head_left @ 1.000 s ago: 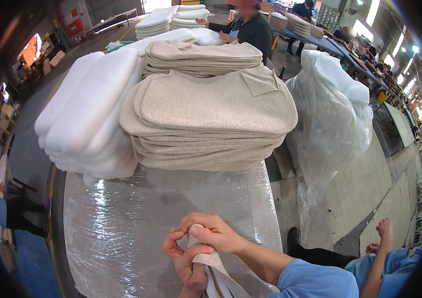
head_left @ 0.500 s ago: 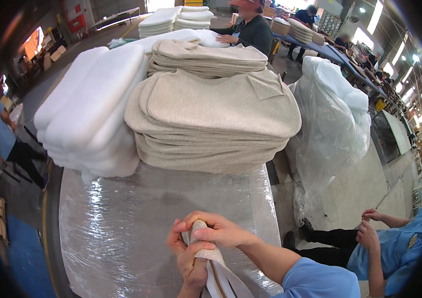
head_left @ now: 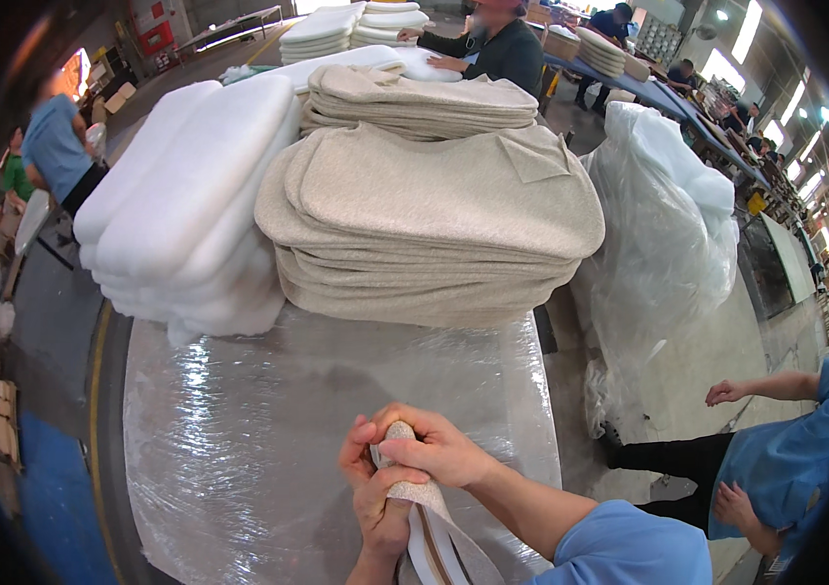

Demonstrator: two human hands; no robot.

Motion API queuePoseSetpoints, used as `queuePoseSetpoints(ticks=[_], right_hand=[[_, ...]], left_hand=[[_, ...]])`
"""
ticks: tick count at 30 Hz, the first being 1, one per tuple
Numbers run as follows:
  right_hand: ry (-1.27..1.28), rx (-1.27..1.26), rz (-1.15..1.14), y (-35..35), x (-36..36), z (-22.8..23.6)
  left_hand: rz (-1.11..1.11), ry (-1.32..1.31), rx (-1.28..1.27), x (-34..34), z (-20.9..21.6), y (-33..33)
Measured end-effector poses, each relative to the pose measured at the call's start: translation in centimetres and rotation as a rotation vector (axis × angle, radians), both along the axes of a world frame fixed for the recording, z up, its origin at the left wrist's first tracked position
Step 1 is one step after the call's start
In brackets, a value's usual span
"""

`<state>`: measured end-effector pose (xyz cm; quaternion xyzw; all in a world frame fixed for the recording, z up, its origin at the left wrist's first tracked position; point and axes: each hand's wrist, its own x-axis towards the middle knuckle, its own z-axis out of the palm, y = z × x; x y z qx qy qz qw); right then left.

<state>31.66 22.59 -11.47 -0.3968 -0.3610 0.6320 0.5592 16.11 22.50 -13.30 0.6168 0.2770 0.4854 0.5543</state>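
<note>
Closest in, both hands meet at the near edge of the table: the left hand wraps its fingers from below around the rounded end of a beige fabric cover, and the right hand closes over the top of that same end, thumb and fingers pinching it. The cover's layered edges, with a pale band showing between them, trail down toward the bottom of the picture, so the piece sits right above the plastic-wrapped table. The grip takes in only the tip; a hard tug could, in my judgement, pull the fabric out of the fingers or twist the layers out of line, and the slick wrinkled film underneath offers little friction if the piece is set down and pushed. Farther off, the stack of beige covers leans out over its lower layers beside the stack of white foam pads; a knock to the table might slide the top pieces off. To the right stands a clear plastic bag. Compared with half a second ago, the hands hold nearly the same clasp, the left fingers slightly higher on the tip, and a person in blue at the right has shifted an arm.
</note>
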Motion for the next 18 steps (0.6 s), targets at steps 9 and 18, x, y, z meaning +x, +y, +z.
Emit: queuePoseSetpoints(ticks=[9,18], right_hand=[[-0.06,-0.017,0.002,0.3,-0.5,-0.1],[0.101,0.157,-0.199,0.7,0.0,-4.8]], left_hand=[[-0.043,-0.062,-0.145,-0.3,0.4,-0.5],[-0.039,-0.097,-0.183,-0.9,0.9,-0.9]])
